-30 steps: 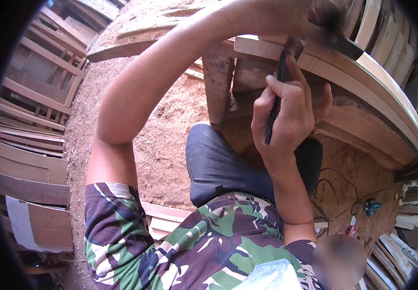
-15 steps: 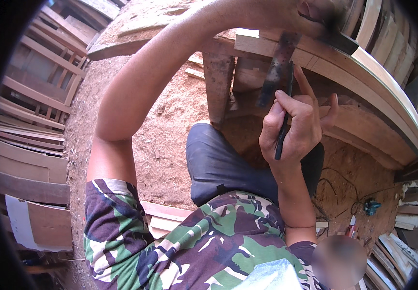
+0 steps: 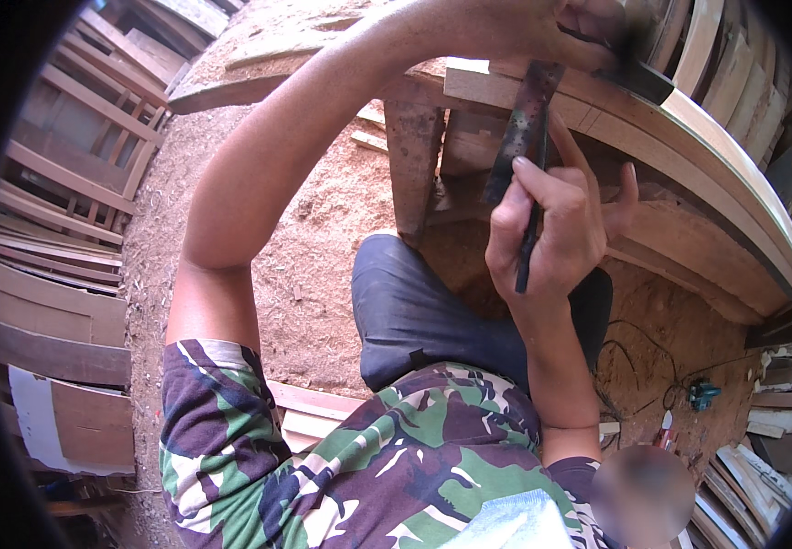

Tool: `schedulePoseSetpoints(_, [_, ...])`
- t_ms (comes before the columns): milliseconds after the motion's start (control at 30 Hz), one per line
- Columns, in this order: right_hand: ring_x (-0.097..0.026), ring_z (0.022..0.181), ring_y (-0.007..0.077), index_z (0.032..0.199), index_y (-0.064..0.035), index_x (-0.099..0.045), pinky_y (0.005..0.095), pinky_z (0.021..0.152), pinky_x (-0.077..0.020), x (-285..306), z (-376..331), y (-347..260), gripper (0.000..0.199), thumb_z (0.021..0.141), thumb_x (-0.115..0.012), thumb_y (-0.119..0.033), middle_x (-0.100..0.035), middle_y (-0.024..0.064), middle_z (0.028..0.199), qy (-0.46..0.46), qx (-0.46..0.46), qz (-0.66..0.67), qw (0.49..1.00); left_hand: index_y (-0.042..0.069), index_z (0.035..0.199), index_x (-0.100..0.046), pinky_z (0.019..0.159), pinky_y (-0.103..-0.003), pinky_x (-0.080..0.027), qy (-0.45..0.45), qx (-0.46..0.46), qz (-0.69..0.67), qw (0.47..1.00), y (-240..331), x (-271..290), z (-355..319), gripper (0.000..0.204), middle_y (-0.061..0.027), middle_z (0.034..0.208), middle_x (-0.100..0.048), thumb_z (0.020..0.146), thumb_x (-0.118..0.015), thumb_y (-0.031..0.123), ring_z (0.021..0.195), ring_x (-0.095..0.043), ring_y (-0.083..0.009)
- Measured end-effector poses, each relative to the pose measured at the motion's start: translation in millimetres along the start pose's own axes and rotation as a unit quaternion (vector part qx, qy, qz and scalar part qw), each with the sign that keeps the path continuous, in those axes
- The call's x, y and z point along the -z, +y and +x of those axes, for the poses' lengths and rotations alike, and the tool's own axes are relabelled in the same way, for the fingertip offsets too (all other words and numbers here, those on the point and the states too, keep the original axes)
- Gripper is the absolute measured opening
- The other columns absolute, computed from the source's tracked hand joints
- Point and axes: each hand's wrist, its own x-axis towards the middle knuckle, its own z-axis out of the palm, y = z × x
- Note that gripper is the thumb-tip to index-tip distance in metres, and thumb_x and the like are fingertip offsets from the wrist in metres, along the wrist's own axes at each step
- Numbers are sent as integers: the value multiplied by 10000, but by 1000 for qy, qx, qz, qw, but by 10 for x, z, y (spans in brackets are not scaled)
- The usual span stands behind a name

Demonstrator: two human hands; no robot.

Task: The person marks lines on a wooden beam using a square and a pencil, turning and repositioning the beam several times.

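Observation:
At the top of the view my left hand (image 3: 565, 35) is closed around a dark try square, partly hidden and blurred. The square's spotted metal blade (image 3: 522, 128) crosses the pale wooden rail (image 3: 597, 119) and sticks out past its near edge. My right hand (image 3: 551, 220) pinches a thin dark pencil (image 3: 528, 242) between thumb and fingers, its other fingers partly extended. The pencil lies alongside the blade's right edge; its tip is hard to make out. Faint pencil lines show on the rail just right of the blade.
A curved wooden frame (image 3: 707, 242) sweeps down the right side. Stacked panels (image 3: 57, 320) line the left, and wood offcuts (image 3: 762, 476) lie at lower right. A teal power tool (image 3: 703, 394) with a black cord rests on the sawdust-covered floor (image 3: 313, 247).
My right hand has shifted slightly left, its thumb now over the blade's lower part and the pencil closer to the blade. My left hand and the square have barely moved.

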Motion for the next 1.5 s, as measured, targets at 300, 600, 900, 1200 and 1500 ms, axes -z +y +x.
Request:
schedulePoseSetpoints(300, [-760, 1218, 302, 1077, -133, -718, 620, 1277, -153, -281, 171, 24, 187, 890, -704, -122, -691, 43, 898, 17, 8, -25, 1000, 106, 1225, -837, 1002, -374, -633, -32, 11, 18, 999, 5, 52, 58, 270, -98, 1159, -836, 976, -786, 197, 1092, -801, -230])
schedulePoseSetpoints(600, [-749, 1231, 306, 1039, -149, -710, 642, 1275, -134, -298, 127, -4, 142, 898, -698, -135, -683, 35, 892, 7, -2, -60, 998, 112, 1199, -839, 913, -377, -637, 13, -1, 42, 999, -115, -58, 57, 258, -98, 1035, -833, 971, -786, 220, 977, -807, -222])
schedulePoseSetpoints(900, [-753, 1249, 317, 1018, -137, -714, 633, 1287, -115, -301, 61, -104, 176, 844, -734, -126, -690, 31, 855, 3, -25, -61, 998, 115, 1177, -841, 851, -375, -634, 11, 3, 70, 998, -101, -60, 47, 235, -80, 1012, -832, 974, -784, 221, 908, -797, -215])
schedulePoseSetpoints(1200, [-760, 1224, 331, 1118, -127, -726, 596, 1305, -166, -91, 64, -101, 235, 883, -743, -120, -712, 46, 911, 13, -5, -26, 1000, 117, 1174, -846, 904, -386, -624, -2, -1, 77, 997, -48, 21, 50, 227, -99, 1067, -831, 980, -786, 218, 974, -791, -237])
schedulePoseSetpoints(1500, [-649, 1376, 340, 1501, -66, -518, 578, 1310, -253, 595, -665, 120, 663, 1020, -770, -446, -683, 194, 1405, -86, -46, -47, 994, 243, 1171, -892, 769, -388, -596, 237, -100, 99, 961, 247, -788, -761, 414, -20, 868, -720, 829, -815, 22, 812, -710, -162])
